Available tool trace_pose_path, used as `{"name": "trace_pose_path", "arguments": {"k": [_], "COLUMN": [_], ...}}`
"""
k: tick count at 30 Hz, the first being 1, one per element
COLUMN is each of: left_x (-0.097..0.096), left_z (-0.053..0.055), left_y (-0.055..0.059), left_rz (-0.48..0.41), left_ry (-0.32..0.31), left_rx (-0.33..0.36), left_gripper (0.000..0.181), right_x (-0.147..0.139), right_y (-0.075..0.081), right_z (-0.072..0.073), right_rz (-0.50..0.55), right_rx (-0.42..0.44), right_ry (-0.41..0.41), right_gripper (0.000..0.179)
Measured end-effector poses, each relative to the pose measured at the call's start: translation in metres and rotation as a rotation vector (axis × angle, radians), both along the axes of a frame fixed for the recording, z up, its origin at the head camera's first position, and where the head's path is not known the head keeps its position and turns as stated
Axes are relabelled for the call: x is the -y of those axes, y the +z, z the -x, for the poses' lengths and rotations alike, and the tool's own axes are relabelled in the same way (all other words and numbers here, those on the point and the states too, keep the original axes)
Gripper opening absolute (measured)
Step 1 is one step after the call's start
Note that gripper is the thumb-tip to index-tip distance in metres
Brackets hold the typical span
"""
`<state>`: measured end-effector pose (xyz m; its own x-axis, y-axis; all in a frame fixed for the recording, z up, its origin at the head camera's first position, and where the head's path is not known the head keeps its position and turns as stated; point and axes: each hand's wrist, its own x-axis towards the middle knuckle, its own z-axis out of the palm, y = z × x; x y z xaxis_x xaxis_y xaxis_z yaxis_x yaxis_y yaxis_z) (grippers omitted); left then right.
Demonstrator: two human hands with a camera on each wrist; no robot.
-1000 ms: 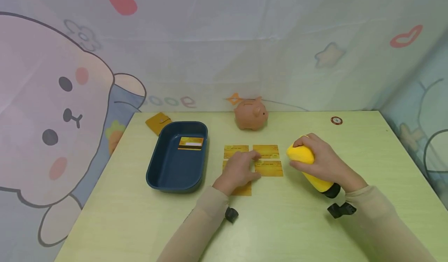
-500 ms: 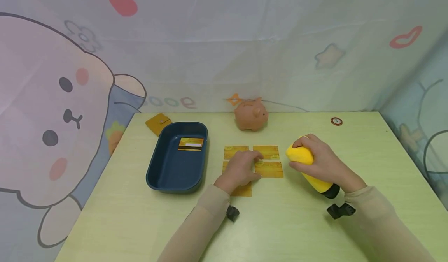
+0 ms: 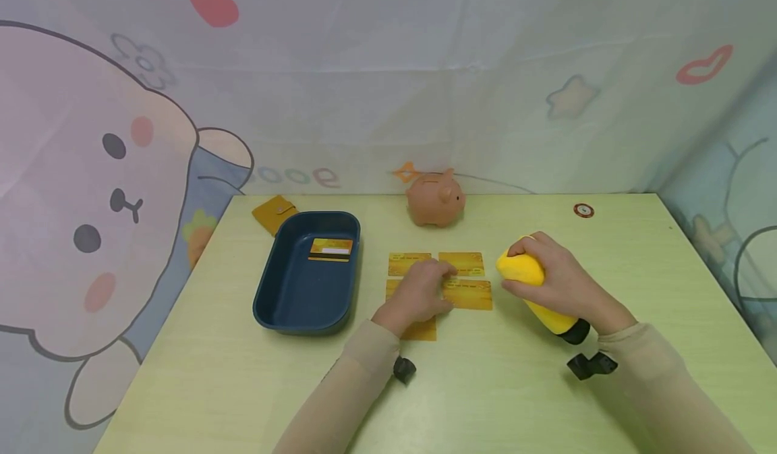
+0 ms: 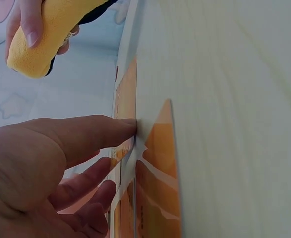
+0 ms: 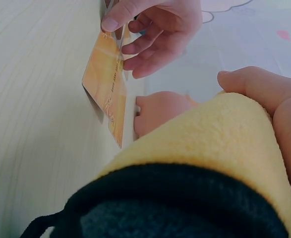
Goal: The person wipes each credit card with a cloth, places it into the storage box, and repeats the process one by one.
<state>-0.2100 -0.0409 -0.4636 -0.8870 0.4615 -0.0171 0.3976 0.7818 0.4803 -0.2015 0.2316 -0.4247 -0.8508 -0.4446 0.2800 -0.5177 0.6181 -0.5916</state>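
Observation:
My left hand (image 3: 419,292) is over several gold bank cards laid in rows on the table. Its thumb and fingers pinch the left end of the near right card (image 3: 470,294) across its two long edges. In the right wrist view this card (image 5: 103,77) has a shadow under its near corner. Another card (image 3: 467,263) lies just behind it; the left column, including the front card (image 3: 421,330), is partly hidden by the hand. My right hand (image 3: 555,275) grips a fuzzy yellow plush object (image 3: 523,270) with a black end, held above the table.
A blue tray (image 3: 261,309) at the left holds one card (image 3: 330,249), stripe side up. Behind it lies a mustard wallet (image 3: 273,212). A pink piggy bank (image 3: 435,200) stands at the back, and a red poker chip (image 3: 584,210) lies at the back right.
The near right card has shifted slightly to the right and turned a little, its right end nearer to me. The right hand and the plush have stayed practically still.

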Motion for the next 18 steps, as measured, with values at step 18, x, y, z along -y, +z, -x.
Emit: {"name": "trace_pose_path", "arguments": {"k": [18], "left_x": [0.0010], "left_z": [-0.0029], "left_y": [0.0016], "left_rz": [-0.127], "left_ry": [-0.024], "left_rx": [0.037], "left_gripper": [0.053], "right_x": [0.0013], "right_y": [0.0013], "right_z": [-0.0021], "right_rz": [-0.003], "right_rx": [-0.007], "right_ry": [0.006], "right_gripper": [0.036]}}
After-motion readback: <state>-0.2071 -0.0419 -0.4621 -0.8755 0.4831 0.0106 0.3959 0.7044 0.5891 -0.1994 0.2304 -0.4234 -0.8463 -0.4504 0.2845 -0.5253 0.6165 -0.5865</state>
